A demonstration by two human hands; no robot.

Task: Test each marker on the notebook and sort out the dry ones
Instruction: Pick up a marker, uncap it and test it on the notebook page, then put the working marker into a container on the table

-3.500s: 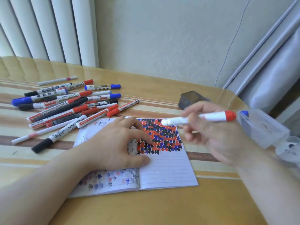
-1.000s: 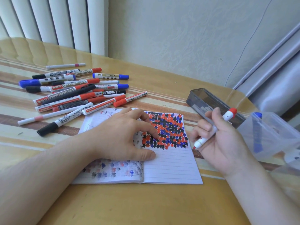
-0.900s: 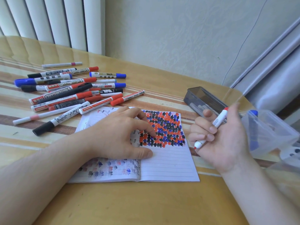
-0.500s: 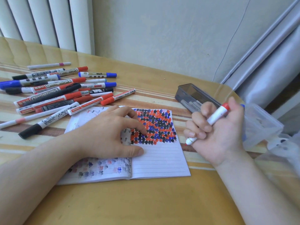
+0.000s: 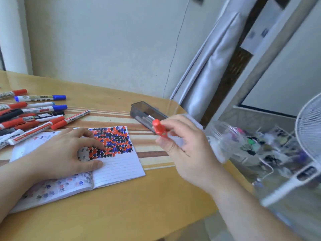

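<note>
red-capped marker (image 5: 159, 128) pinched in right-hand fingers (image 5: 171, 122)

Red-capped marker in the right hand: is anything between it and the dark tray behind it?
Nothing visible blocks it. The right hand holds the red-capped marker just in front of the dark tray, whose open top faces up with pens already lying inside.

— What sort of place is this?
— A home room — grey curtain (image 5: 206, 80) beside a plain wall, a white standing fan (image 5: 307, 136), a striped cloth (image 5: 111, 117) over the wooden bench (image 5: 139, 206).
</note>
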